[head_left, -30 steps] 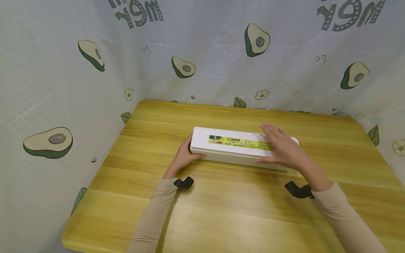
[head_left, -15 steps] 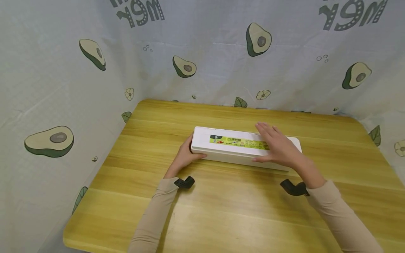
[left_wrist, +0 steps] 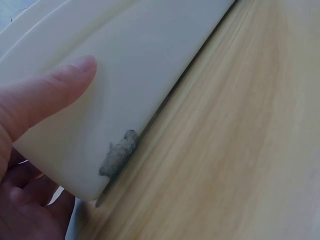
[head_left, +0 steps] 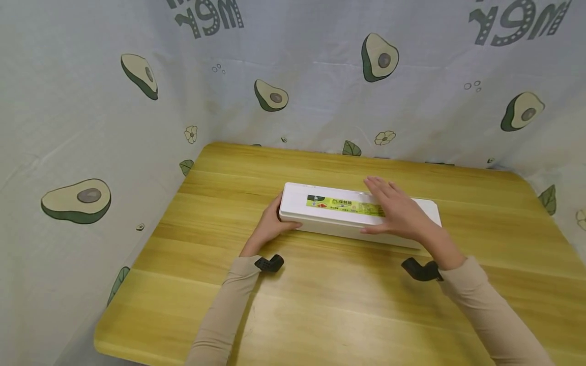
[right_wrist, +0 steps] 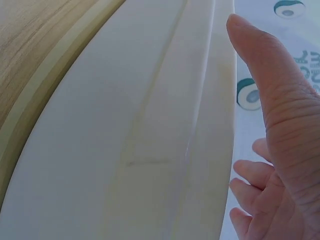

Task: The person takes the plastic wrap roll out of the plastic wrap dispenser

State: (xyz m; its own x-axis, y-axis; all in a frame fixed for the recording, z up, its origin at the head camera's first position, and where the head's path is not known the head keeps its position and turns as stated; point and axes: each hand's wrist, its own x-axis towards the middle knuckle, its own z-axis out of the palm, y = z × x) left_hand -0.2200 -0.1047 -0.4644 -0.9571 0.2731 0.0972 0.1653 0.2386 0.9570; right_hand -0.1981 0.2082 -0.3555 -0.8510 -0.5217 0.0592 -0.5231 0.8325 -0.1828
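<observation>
A long white cling film box with a yellow-green label lies on the wooden table, its lid down. My left hand grips the box's left end, thumb pressed to the front face and the other fingers around the end. A rough grey patch marks the box's lower corner in the left wrist view. Over the right half of the lid is my right hand, fingers stretched out, covering the label's right end. Its thumb lies along the lid's front edge in the right wrist view.
The wooden table has rounded corners. A white curtain printed with avocados hangs close behind the table and along its left side. Black camera mounts stick out from both wrists above the tabletop.
My right hand has slid a little to the left along the lid, so more of the box's right end shows. The left hand keeps its grip, and the head view has shifted slightly.
</observation>
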